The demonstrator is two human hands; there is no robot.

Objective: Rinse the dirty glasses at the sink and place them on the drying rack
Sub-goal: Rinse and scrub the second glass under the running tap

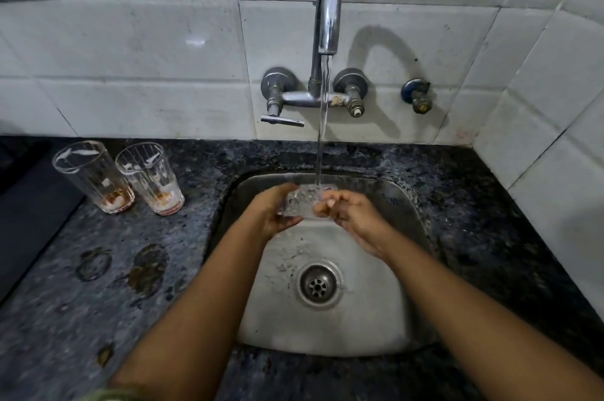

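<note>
Grey-white tiled wall across the far side and the right, grout lines dark, surface scuffed.

Tabletop: dark speckled stone, wraps around the basin; wet ring marks and a brownish stain on the near left.

Sink: steel basin set into the tabletop at centre, wet, round drain near its middle.

Faucet: chrome, wall-mounted, curved spout above the sink; water stream running straight down. Lever handle on its left, a second valve on its right, a separate small tap farther right on the wall.

Two dirty glasses on the tabletop, far left of the sink, just beside each other, upright: left glass and right glass, both ribbed, both with orange-brown residue at the bottom.

Textured glass: clear, dimpled, held over the sink under the stream, between both hands.

Left hand: curled around the textured glass's left side, gripping it.

Right hand: fingers bent against the glass's right side, touching it.
</note>
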